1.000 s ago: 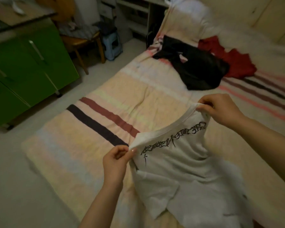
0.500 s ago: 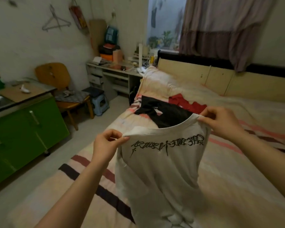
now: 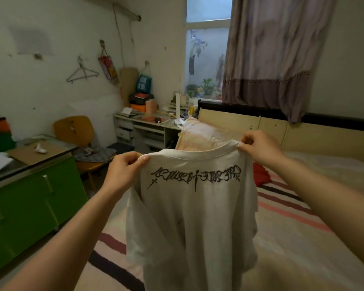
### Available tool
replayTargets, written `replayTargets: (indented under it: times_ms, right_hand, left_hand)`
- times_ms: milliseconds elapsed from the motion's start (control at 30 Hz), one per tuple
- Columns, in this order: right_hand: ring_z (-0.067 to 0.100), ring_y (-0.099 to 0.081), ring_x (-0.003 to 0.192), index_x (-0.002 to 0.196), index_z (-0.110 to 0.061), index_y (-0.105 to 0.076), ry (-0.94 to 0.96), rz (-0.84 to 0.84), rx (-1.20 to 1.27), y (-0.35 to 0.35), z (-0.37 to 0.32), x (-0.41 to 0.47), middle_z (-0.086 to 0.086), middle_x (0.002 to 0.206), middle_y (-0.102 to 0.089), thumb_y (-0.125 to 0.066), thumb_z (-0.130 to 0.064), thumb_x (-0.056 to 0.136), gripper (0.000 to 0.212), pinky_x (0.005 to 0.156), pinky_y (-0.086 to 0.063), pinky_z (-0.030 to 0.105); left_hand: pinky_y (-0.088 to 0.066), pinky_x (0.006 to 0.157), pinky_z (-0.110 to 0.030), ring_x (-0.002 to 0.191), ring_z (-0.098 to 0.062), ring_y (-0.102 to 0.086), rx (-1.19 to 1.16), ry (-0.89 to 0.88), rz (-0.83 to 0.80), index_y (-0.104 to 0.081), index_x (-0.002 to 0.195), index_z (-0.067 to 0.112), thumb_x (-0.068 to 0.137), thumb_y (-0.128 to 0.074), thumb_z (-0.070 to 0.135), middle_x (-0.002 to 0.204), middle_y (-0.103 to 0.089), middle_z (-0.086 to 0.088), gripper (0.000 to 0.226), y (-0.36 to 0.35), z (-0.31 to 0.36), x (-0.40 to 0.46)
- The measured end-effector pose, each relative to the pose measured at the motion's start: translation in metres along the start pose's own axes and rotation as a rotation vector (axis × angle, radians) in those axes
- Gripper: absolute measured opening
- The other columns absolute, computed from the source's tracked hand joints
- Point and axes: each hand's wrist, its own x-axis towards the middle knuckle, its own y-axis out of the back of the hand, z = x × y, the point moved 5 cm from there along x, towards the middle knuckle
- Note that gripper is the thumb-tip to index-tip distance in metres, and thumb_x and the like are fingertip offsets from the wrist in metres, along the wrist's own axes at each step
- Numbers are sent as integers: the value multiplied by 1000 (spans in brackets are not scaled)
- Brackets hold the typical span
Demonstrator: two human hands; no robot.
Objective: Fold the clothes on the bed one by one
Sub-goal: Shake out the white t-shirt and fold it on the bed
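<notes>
White shirt (image 3: 195, 217) held up above the striped bed (image 3: 298, 234).

Pinched at the shoulders: left hand (image 3: 124, 171) gripping the left corner, right hand (image 3: 259, 149) the right, fingers curled on cloth. Red garment (image 3: 261, 175) lying far right.

A: How many garments show?
B: Two: one white T-shirt (image 3: 193, 217) and one red garment (image 3: 260, 175) on the one bed (image 3: 303, 238).
A: Hands?
B: Two, a left hand (image 3: 122, 171) and a right hand (image 3: 259, 148).
A: Furniture?
B: One wooden chair (image 3: 75, 131), one green cabinet (image 3: 29, 206), one curtain (image 3: 271, 55), one wire hanger (image 3: 82, 72).
</notes>
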Motion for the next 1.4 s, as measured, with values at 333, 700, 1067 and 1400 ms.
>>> replayTargets:
  times_ms: [333,700,1067,1400]
  right_hand:
    - [24,-62,89,75,-20,-58,16,-14,347,-51,-75,41,-2,79,-59,-63,-18,88,14,81,-54,46]
    - [20,-61,86,78,-21,-61,53,-337,375,-126,-31,4,-1,84,-63,-63,-18,89,11,79,-55,39]
    - [15,-64,88,87,-16,-69,-166,-483,425,-181,103,-72,0,90,-67,-68,-16,84,3,76,-52,26]
    - [9,-62,83,81,-13,-68,-400,-548,464,-184,268,-192,2,91,-66,-70,-2,80,11,87,-51,33]
  left_hand:
    - [-52,66,-23,72,2,-61,-242,-174,371,-70,85,25,88,-63,25,76,-69,9,8,76,17,-20]
    - [-52,63,-24,73,-6,-67,-294,111,335,-73,82,29,84,-67,24,76,-72,10,8,-9,-47,-94]
    - [-46,49,-9,69,3,-62,-298,434,230,-73,75,23,82,-70,17,68,-70,11,10,-129,-121,-199]
    - [-40,43,-18,44,-8,-47,-347,725,-117,-73,66,10,78,-74,5,50,-55,-2,14,-277,-156,-358]
